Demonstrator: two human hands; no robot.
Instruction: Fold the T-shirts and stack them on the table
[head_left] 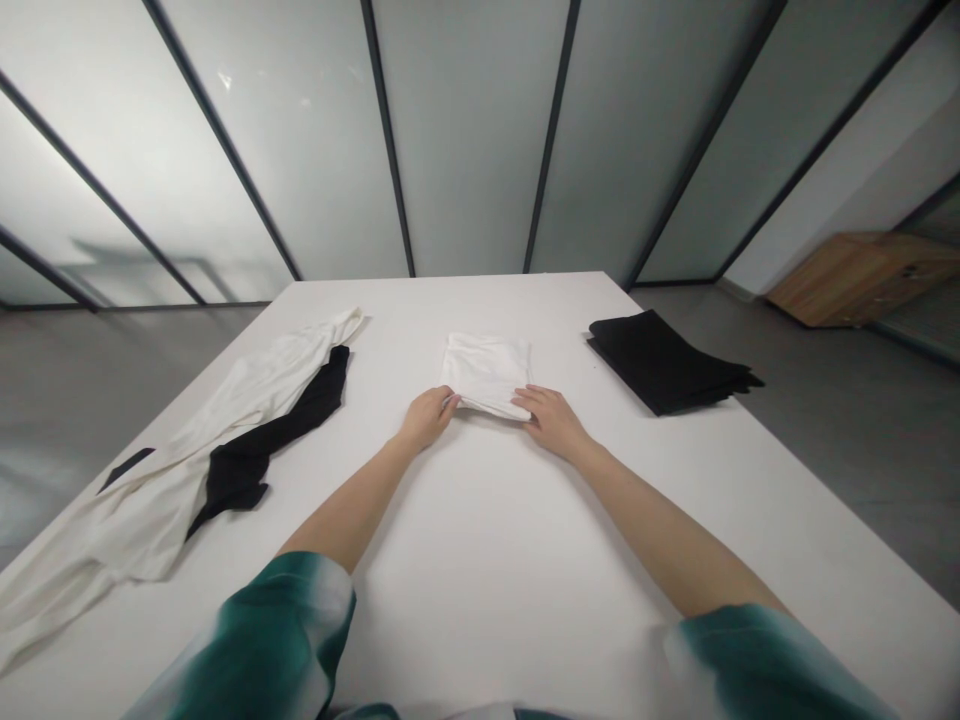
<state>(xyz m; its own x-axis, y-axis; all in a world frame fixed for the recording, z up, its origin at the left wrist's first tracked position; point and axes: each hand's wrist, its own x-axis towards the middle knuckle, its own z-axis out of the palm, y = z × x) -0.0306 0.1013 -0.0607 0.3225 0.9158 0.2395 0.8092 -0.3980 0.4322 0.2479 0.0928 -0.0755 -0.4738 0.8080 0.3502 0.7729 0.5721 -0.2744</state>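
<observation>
A white garment (487, 368), folded into a small square, lies flat on the white table ahead of me. My left hand (430, 415) pinches its near left corner between thumb and fingers. At the near right corner is my right hand (551, 420), its fingers on top of the cloth and its thumb side against the near edge. The near edge looks slightly raised from the table. Which kind of garment it is, the folds do not show.
On the left of the table (480, 570) a long white garment (247, 390) and a black one (281, 430) lie loosely heaped. Folded black garments (664, 360) are stacked at the right edge. Beyond stand frosted glass panels (472, 130) and a wooden cabinet (862, 275).
</observation>
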